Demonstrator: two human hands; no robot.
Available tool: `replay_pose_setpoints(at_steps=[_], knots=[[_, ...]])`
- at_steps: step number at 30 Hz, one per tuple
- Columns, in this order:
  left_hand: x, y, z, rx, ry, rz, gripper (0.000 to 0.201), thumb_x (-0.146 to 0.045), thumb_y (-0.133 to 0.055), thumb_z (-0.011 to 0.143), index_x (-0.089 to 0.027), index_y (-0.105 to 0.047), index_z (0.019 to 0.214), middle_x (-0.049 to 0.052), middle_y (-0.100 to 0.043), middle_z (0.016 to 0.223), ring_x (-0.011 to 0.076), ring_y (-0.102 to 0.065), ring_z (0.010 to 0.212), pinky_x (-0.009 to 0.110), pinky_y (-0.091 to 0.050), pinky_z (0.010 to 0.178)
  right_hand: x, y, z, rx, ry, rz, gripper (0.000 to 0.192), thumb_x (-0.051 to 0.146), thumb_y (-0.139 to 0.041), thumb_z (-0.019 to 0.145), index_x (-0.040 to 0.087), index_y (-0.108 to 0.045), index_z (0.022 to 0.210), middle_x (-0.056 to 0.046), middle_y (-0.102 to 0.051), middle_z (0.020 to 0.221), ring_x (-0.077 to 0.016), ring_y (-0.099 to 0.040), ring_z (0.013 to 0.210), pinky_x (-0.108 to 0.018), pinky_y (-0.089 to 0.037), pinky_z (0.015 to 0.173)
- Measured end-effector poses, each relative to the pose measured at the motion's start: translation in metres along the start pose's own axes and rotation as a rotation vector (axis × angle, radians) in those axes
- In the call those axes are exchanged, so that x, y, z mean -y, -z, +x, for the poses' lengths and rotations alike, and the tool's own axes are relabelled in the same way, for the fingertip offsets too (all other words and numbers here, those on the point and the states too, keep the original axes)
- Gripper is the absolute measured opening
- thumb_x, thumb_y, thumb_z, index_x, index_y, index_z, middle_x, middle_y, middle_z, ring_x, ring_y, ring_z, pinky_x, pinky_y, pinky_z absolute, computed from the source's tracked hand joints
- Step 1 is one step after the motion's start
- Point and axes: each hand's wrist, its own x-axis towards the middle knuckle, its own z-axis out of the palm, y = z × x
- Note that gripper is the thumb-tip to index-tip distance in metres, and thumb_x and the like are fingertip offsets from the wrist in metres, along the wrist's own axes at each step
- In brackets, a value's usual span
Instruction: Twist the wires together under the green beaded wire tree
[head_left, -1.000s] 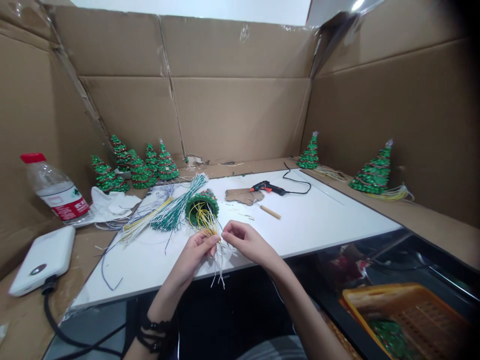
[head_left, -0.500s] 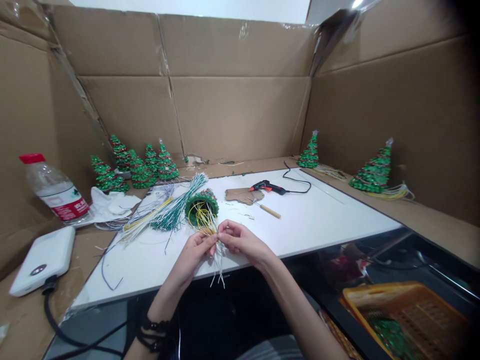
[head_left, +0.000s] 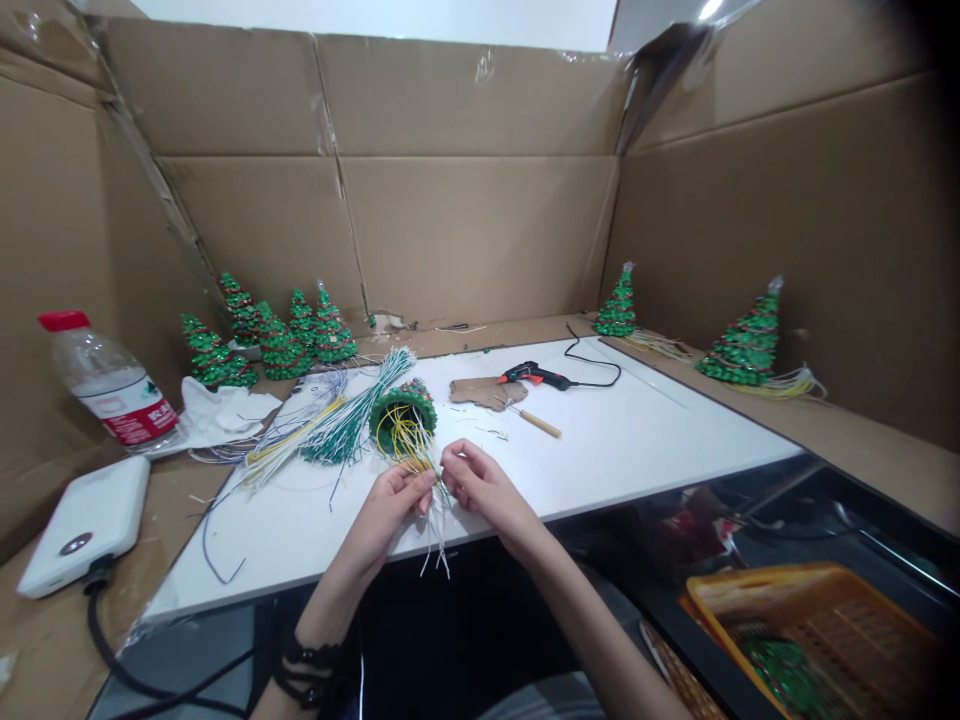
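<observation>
Wires (head_left: 415, 446) run from the tree (head_left: 405, 397) toward us; our nearer left hand (head_left: 399, 494) pinches them, our right hand (head_left: 478, 486) beside, grip unclear.

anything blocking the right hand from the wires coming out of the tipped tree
Nothing visible does: the right hand is right beside the yellow and white wires. The left hand pinches them, and the glue gun lies farther back, off to the right.

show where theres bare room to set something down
Bare: the white board right of the wooden-handled tool, on this side of the glue gun and its cord. Crowded: left, under the green wires; centre, with the tipped tree, left hand and right hand.
</observation>
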Motion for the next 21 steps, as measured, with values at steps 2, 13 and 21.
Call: replay_pose_setpoints(at_steps=[2, 13, 21], knots=[[-0.001, -0.001, -0.001, -0.002, 0.002, 0.007, 0.030, -0.038, -0.062, 0.073, -0.017, -0.047, 0.059, -0.006, -0.044, 0.049, 0.0068, -0.035, 0.047, 0.021, -0.028, 0.050, 0.003, -0.002, -0.012, -0.119, 0.080, -0.120, 0.028, 0.045, -0.044, 0.084, 0.019, -0.043, 0.075, 0.005, -0.040, 0.059, -0.0089, -0.035, 0.052, -0.020, -0.028, 0.049], [0.002, 0.001, 0.000, -0.006, 0.015, 0.052, 0.032, -0.038, -0.059, 0.076, -0.017, -0.044, 0.058, -0.006, -0.043, 0.050, 0.0063, -0.033, 0.046, 0.021, -0.027, 0.048, 0.005, -0.016, -0.046, -0.277, 0.136, -0.840, 0.013, 0.023, -0.048, 0.082, 0.018, -0.051, 0.070, 0.003, -0.050, 0.061, -0.0113, -0.046, 0.055, -0.022, -0.029, 0.053], [-0.001, 0.000, -0.001, -0.016, 0.009, 0.071, 0.030, -0.038, -0.060, 0.075, -0.017, -0.045, 0.060, -0.006, -0.044, 0.050, 0.0069, -0.033, 0.047, 0.021, -0.028, 0.050, 0.012, -0.008, -0.039, -0.327, 0.133, -0.768, 0.015, 0.027, -0.044, 0.086, 0.019, -0.052, 0.077, 0.001, -0.057, 0.068, -0.0122, -0.048, 0.057, -0.022, -0.032, 0.055]])
